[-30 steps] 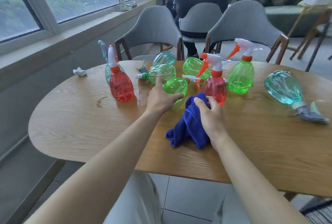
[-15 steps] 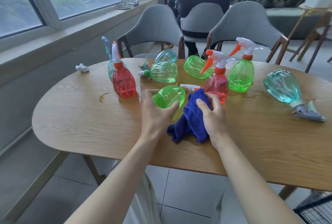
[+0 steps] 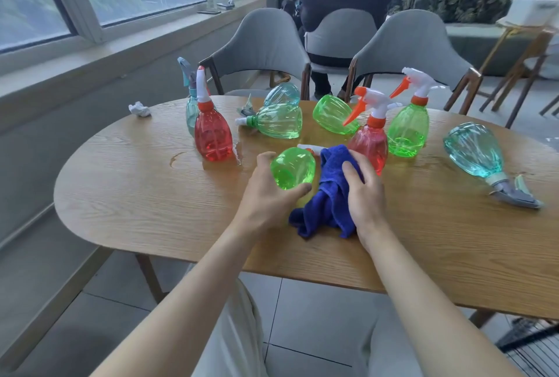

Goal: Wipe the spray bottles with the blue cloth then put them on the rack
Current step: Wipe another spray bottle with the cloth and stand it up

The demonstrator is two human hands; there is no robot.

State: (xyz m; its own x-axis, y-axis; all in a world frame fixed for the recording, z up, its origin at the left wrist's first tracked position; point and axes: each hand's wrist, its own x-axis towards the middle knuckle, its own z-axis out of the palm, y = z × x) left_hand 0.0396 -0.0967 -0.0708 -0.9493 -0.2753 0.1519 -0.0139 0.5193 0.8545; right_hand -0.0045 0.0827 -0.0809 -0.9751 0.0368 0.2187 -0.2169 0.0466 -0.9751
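Since a second ago the left hand (image 3: 267, 192) has dragged the lying green bottle (image 3: 292, 168) toward the worktop (image 3: 127, 195) edge, fingers curled round its base, probably to steady it. Right hand (image 3: 361, 192) is bunched on the blue cloth (image 3: 325, 195), pressing it against the bottle's side. Other bottles sit behind; no rack clearly visible.

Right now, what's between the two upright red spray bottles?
Head view: the lying green plastic bottle in the left hand, plus the blue cloth's top edge.
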